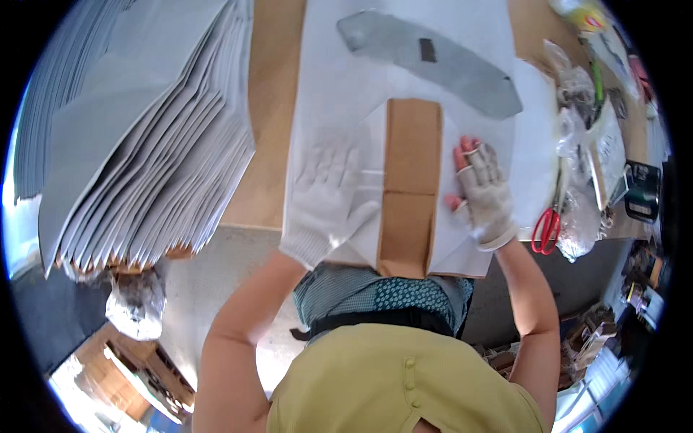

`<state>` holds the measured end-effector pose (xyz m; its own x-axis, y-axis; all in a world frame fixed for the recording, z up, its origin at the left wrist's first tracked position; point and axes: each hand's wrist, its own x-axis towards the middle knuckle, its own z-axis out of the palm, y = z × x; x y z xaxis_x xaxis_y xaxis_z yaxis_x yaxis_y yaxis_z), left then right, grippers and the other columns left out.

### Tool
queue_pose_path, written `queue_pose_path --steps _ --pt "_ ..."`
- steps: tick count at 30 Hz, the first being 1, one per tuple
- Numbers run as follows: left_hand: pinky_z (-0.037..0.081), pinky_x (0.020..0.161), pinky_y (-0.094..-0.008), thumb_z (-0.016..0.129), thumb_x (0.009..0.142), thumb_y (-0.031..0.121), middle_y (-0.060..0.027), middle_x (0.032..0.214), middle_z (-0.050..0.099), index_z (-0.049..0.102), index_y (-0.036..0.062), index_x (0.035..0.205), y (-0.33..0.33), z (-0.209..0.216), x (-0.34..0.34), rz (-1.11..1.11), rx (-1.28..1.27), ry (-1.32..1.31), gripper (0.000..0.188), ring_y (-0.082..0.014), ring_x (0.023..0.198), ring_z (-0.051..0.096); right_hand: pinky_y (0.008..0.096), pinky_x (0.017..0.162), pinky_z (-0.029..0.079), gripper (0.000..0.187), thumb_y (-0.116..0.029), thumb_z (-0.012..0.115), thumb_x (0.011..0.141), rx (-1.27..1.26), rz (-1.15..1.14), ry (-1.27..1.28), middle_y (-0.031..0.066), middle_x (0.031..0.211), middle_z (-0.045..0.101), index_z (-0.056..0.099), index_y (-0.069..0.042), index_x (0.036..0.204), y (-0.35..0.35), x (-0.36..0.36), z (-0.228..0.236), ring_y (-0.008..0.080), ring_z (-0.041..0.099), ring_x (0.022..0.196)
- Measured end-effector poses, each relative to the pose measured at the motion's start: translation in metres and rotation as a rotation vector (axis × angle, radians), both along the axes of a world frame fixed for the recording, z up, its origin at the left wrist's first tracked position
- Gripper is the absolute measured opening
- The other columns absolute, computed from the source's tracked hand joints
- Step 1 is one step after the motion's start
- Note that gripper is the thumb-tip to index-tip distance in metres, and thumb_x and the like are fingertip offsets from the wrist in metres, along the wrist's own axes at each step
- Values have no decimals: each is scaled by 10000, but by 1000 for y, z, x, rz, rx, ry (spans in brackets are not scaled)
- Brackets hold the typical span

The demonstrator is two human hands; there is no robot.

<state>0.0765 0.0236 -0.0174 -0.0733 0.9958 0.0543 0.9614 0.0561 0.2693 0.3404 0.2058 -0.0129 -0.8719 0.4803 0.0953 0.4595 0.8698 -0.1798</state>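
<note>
In a white knit glove, my left hand [325, 191] lies open on the white paper [361, 79], fingers spread and slightly blurred. A cut-finger glove leaves some fingertips of my right hand [484, 187] bare; this hand is open too, its fingers stretched out on the paper. Between the two hands runs a long brown cardboard strip [411, 144] with a crease across it, its near end at the table's front edge. White angled paper panels flank the strip. Neither hand grips anything. Beyond them lies a curved grey template-like sheet [433, 72] with a small dark patch.
A tall fanned stack of grey-white folded sheets [159, 159] fills the table's left side. Red-handled scissors [546, 231], clear plastic bags [577, 216] and a dark box-like item [642, 191] are on the right. A plastic-wrapped bundle [136, 303] is below the table's left side.
</note>
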Motion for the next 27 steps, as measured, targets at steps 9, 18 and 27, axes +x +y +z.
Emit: queue_pose_path --steps 9,18,27 --pt "262 1270 -492 694 936 457 -284 1592 444 402 -41 1569 60 29 33 44 -15 -216 857 -412 1509 393 480 1224 365 657 -280 764 860 -78 -83 344 193 1516 553 582 -38 1443 22 -45 -15 389 492 1432" --pt "217 1290 -560 681 912 412 -302 1589 432 411 -82 1539 -8 0 20 7 84 113 842 -489 1511 348 472 1121 449 701 -429 780 866 -46 -829 129 213 1472 538 545 -53 1410 106 -11 8 400 530 1359" --pt "310 1257 -514 660 945 358 -243 1512 550 506 -42 1495 -48 2 -3 117 131 82 697 -427 1443 481 347 789 603 393 -192 713 978 -962 -722 889 89 1028 725 644 -10 1319 78 62 60 228 722 858"
